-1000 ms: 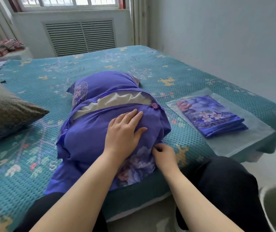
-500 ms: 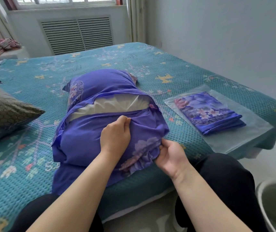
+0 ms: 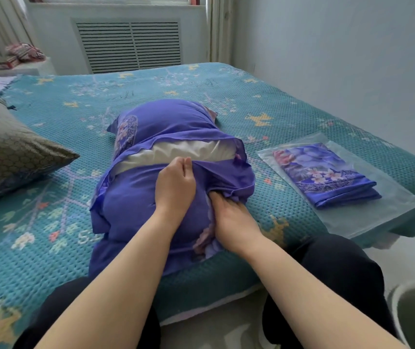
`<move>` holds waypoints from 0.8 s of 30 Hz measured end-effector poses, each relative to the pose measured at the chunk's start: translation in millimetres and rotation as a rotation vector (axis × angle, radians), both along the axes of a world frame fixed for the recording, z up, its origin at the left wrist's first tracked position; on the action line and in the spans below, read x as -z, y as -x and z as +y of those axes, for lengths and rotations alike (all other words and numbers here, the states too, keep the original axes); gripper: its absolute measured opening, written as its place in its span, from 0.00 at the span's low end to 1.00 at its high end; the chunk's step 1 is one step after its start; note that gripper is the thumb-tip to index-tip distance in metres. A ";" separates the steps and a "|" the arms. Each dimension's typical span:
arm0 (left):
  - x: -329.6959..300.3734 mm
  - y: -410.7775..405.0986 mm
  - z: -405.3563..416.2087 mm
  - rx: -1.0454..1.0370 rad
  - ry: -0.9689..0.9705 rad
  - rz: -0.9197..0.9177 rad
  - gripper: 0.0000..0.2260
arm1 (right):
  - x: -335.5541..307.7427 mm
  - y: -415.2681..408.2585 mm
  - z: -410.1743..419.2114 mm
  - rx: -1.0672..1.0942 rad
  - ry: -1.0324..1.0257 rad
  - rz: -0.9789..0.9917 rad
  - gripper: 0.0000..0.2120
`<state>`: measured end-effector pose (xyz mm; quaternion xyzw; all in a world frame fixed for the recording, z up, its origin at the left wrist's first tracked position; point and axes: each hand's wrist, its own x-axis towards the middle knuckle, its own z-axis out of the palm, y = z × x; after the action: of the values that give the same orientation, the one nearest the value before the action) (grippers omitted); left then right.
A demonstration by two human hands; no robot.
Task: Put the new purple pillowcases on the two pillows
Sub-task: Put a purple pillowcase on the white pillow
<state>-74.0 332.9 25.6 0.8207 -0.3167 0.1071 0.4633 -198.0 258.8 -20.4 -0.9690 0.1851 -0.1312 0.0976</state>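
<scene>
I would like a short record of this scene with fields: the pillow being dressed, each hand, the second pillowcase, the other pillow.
pillow in work: white pillow on the teal bedspread, showing through a gap in the purple floral pillowcase
left hand: pinches the pillowcase edge at the gap
right hand: fingers tucked under the bunched fabric
second pillowcase: folded purple pillowcase lying on its clear plastic bag
other pillow: grey-brown patterned pillow, left on bed

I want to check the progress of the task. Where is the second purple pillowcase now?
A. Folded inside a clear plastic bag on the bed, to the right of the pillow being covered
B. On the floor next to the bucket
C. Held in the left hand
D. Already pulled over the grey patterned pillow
A: the folded purple pillowcase lies in its clear plastic bag on the bed, right of the pillow that both hands work on.
</scene>
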 end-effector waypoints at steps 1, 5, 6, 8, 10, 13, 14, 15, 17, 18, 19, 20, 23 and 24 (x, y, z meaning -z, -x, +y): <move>-0.5 2.7 0.3 0.008 -0.047 -0.051 0.13 | 2.2 -2.1 -2.8 0.013 0.116 -0.003 0.28; 6.0 15.1 -1.1 0.016 -0.205 -0.284 0.14 | -15.8 -15.9 -12.8 0.048 0.275 0.176 0.21; 8.2 15.6 -2.2 0.032 -0.229 -0.307 0.14 | -22.3 -18.7 -14.9 0.062 0.270 0.241 0.18; 10.6 7.6 -1.9 0.029 -0.237 -0.279 0.13 | -37.5 -16.9 -16.6 0.061 0.269 0.302 0.12; 8.9 -7.4 2.0 -0.013 -0.162 -0.197 0.12 | -44.8 -2.7 -12.6 -0.008 0.229 0.230 0.07; 6.5 -10.5 6.2 -0.015 -0.124 -0.165 0.12 | -34.9 24.2 -11.9 -0.032 0.203 0.216 0.10; 8.4 -4.7 4.5 0.011 -0.150 -0.160 0.12 | -29.9 31.4 -14.5 -0.013 0.164 0.261 0.11; 10.7 1.7 1.4 0.037 -0.183 -0.155 0.12 | -25.8 36.3 -17.6 0.006 0.111 0.309 0.11; 13.2 10.9 -2.5 0.057 -0.243 -0.177 0.12 | -22.2 43.8 -26.6 0.032 0.031 0.413 0.17; 12.4 12.4 -2.7 0.052 -0.250 -0.203 0.12 | -24.4 48.3 -31.3 0.038 0.025 0.467 0.21; 10.6 12.0 -2.1 0.051 -0.240 -0.227 0.12 | -26.9 52.5 -35.1 0.043 0.009 0.531 0.24; 8.0 10.6 -0.9 0.056 -0.213 -0.244 0.11 | -29.8 56.5 -37.3 0.046 -0.028 0.581 0.25; 2.8 10.9 3.1 0.108 -0.143 -0.313 0.12 | -45.1 61.5 -41.6 0.089 -0.080 0.558 0.25; 3.2 11.5 3.7 0.126 -0.143 -0.353 0.13 | -53.3 59.5 -42.3 0.111 -0.064 0.482 0.26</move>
<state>-85.5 336.6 22.4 0.7984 -0.4507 0.1975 0.3470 -257.5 216.5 32.9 -0.9571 0.2598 0.1043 0.0742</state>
